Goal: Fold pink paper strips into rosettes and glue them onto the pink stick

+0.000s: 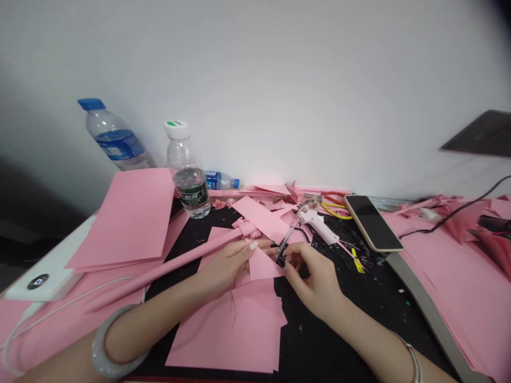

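My left hand [229, 266] pinches a small folded piece of pink paper [261, 264] between thumb and fingers, above the middle of the desk. Close by on the right, my right hand [315, 276] is closed around the dark handles of what look like scissors [286, 240], blades pointing up and away. Its fingertips meet the right corner of the folded paper; the handles are partly hidden. Beneath both hands lie stacked pink sheets [227, 340]. A long rolled pink paper tube [171, 266] runs under my left forearm.
Behind my hands lie a white glue gun [321, 226] and pink strips [263, 218]. A phone [373, 221] rests to the right, near large pink sheets [479, 298]. A water bottle [189, 181], a blue-capped bottle [115, 135] and a white device [48, 274] are at left.
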Available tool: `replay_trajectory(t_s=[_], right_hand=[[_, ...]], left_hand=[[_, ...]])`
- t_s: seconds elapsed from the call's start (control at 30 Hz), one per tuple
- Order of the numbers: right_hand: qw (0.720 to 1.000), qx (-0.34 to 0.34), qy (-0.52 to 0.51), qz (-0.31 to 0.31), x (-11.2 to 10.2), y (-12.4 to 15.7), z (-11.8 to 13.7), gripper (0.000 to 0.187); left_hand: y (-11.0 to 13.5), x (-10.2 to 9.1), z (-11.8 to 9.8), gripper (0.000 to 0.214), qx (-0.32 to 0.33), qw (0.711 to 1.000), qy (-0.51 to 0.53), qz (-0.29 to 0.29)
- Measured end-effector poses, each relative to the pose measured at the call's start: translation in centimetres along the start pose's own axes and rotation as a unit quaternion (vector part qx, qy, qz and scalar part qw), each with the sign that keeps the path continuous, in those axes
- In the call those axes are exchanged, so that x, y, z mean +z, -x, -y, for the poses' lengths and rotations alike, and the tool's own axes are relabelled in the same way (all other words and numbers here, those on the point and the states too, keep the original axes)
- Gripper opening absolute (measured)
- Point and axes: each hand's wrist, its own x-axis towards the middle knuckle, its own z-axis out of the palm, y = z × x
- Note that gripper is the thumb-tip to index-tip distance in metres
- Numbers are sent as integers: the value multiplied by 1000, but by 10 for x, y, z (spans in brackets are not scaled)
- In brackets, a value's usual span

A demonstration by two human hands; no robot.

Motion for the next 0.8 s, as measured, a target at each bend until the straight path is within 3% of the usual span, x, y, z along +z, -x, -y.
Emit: replay_trajectory(t_s=[0.13,0.3,0.37,0.43,0.7,0.8], right_hand=[[981,134,-101,95,9,-1,2,6],[885,276,-323,189,21,0,2,15],[853,296,-376,211,22,0,1,19],[837,302,-399,220,22,-1,0,24],[807,319,-439,234,20,-2,-2,29],[811,321,-435,226,19,-3,0,30]], left_hand=[[4,2,-4,35,7,995,-98,20],[5,-2,-1,36,6,990,-136,22],[5,-3,1,37,-10,994,-104,31],[5,-4,3,37,-21,997,-72,35],[4,1,0,35,-28,996,-82,27],[3,4,-4,32,-19,995,-99,0]])
